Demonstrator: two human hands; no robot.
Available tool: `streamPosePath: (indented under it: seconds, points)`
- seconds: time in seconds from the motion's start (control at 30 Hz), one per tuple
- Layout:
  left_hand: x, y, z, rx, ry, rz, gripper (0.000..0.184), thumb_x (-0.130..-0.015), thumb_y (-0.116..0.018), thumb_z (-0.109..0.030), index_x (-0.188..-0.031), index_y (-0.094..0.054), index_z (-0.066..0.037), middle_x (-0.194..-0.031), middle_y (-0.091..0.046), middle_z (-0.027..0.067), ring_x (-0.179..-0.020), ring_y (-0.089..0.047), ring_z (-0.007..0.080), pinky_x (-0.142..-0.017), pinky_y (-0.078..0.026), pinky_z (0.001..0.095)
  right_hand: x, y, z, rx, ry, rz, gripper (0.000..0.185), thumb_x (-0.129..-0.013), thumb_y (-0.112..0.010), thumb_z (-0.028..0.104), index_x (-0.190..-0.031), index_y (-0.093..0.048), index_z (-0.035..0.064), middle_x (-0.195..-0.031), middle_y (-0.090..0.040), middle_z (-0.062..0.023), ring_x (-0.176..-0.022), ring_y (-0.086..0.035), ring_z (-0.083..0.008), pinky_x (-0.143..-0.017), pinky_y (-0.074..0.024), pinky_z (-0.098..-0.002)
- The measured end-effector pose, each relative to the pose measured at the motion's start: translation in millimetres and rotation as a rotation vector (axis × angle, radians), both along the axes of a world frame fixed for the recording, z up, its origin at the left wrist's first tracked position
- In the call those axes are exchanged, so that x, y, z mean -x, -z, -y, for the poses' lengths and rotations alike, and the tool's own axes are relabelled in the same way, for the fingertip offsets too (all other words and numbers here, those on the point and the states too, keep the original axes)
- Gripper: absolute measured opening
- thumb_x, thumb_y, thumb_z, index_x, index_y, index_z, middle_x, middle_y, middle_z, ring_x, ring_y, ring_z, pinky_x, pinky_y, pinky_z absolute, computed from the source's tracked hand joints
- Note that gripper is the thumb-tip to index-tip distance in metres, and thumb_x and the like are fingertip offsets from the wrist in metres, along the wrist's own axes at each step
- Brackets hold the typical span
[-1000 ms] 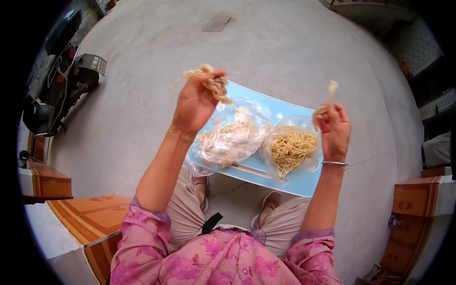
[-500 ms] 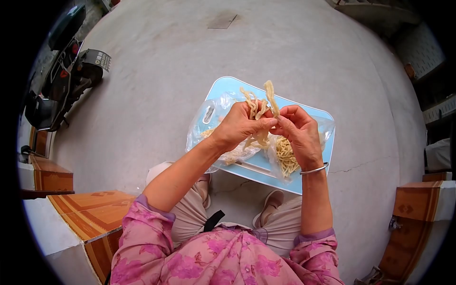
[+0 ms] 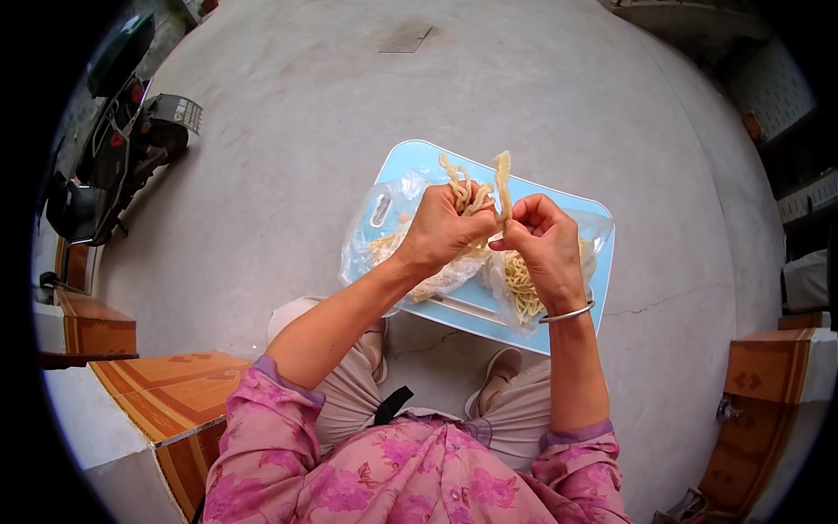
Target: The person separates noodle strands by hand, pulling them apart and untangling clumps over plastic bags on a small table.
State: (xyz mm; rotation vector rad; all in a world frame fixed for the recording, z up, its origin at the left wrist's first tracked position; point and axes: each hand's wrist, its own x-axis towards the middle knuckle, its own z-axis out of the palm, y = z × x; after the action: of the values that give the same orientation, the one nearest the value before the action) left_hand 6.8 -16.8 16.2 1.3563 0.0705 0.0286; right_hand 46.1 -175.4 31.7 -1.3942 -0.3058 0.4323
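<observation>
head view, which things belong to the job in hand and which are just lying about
Part of the job, it seems:
left hand
right hand
held pale strands
left clear bag
right clear bag
blue table

Just about:
dark two-wheeler
orange-brown tiled block
floor plate

Home-like yard — concrete floor [image 3: 288,148], parked scooter [image 3: 112,150]

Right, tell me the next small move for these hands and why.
Probably draw the right hand gently away from the left hand: it seems to pinch one upright strand, while the left grips a bunch of similar strands, so parting the hands would likely work that strand loose.
</observation>
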Motion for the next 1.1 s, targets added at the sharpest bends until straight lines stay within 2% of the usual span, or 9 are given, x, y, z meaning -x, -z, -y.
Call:
streamPosePath:
  seconds: [0.1,0.4,0.6,0.8,0.9,1.0,1.1]
  points:
    - [-0.9,-2.3,-1.9,0.082,-0.005,-0.025,0.005,-0.082,-0.064,-0.007,-0.081,-0.06,-0.005,-0.073,-0.058,-0.003,-0.064,-0.051,0.0024,-0.056,-0.042,0.0201,-1.6,-5.6,3.0,-0.134,0.003,-0.118,0.012,-0.086,-0.063,0.004,-0.094,-0.057,-0.0027,-0.084,-0.059,-0.0041,-0.076,-0.062,-0.0108,-0.068,-0.0581,-0.0259]
    - [2.3,-4.0,-2.8,-0.05,0.064,0.014,0.008,-0.085,-0.065,-0.012,-0.084,-0.062,-0.004,-0.076,-0.06,-0.0016,-0.069,-0.054,0.0043,-0.061,-0.043,0.0205,-3.6,-1.0,6.0,-0.05,-0.009,-0.076,0.017,-0.085,-0.066,0.008,-0.096,-0.058,-0.0027,-0.09,-0.063,-0.0069,-0.08,-0.063,-0.0113,-0.067,-0.0577,-0.0252]
    - [2.3,-6.6,-0.9,-0.001,0.016,-0.029,0.011,-0.085,-0.066,-0.012,-0.082,-0.062,-0.003,-0.074,-0.06,-0.0013,-0.066,-0.053,0.0042,-0.058,-0.043,0.0209,1.3,0.8,2.6,0.061,0.039,0.044,0.013,-0.084,-0.066,0.007,-0.089,-0.06,-0.0034,-0.08,-0.065,-0.005,-0.071,-0.063,-0.0095,-0.064,-0.054,-0.0225]
    - [1.2,-3.2,0.0,-0.048,0.015,-0.039,0.008,-0.083,-0.066,-0.009,-0.08,-0.061,-0.004,-0.073,-0.059,-0.0017,-0.064,-0.053,0.0039,-0.056,-0.042,0.0206,4.9,4.0,-1.3,0.247,0.12,0.287,0.01,-0.082,-0.064,0.006,-0.083,-0.061,-0.0035,-0.076,-0.065,-0.0039,-0.07,-0.064,-0.0094,-0.063,-0.0522,-0.0223]
    - [0.5,0.3,-0.3,-0.032,0.011,-0.025,0.006,-0.082,-0.065,-0.006,-0.079,-0.06,-0.004,-0.073,-0.058,-0.002,-0.064,-0.052,0.0037,-0.057,-0.042,0.0201,6.1,6.0,-3.7,0.317,0.153,0.369,0.008,-0.082,-0.063,0.004,-0.081,-0.059,-0.003,-0.078,-0.066,-0.0072,-0.068,-0.063,-0.0099,-0.061,-0.0531,-0.023]
    - [-2.7,1.7,2.4,0.073,-0.117,0.034,0.006,-0.081,-0.064,-0.005,-0.078,-0.059,-0.005,-0.073,-0.057,-0.0025,-0.063,-0.05,0.0038,-0.057,-0.04,0.0198,0.2,8.7,-0.8,-0.02,0.158,0.029,0.008,-0.085,-0.06,0.005,-0.085,-0.057,-0.0019,-0.084,-0.065,-0.0113,-0.065,-0.062,-0.0107,-0.06,-0.0551,-0.0248]
    - [-5.6,6.7,-6.6,0.277,-0.079,0.004,0.006,-0.081,-0.063,-0.005,-0.077,-0.059,-0.006,-0.073,-0.055,-0.0029,-0.063,-0.048,0.004,-0.058,-0.039,0.02,-7.2,6.3,7.9,-0.238,0.174,-0.187,0.008,-0.088,-0.056,0.007,-0.091,-0.054,-0.0007,-0.089,-0.064,-0.0136,-0.062,-0.061,-0.0111,-0.06,-0.057,-0.0268]
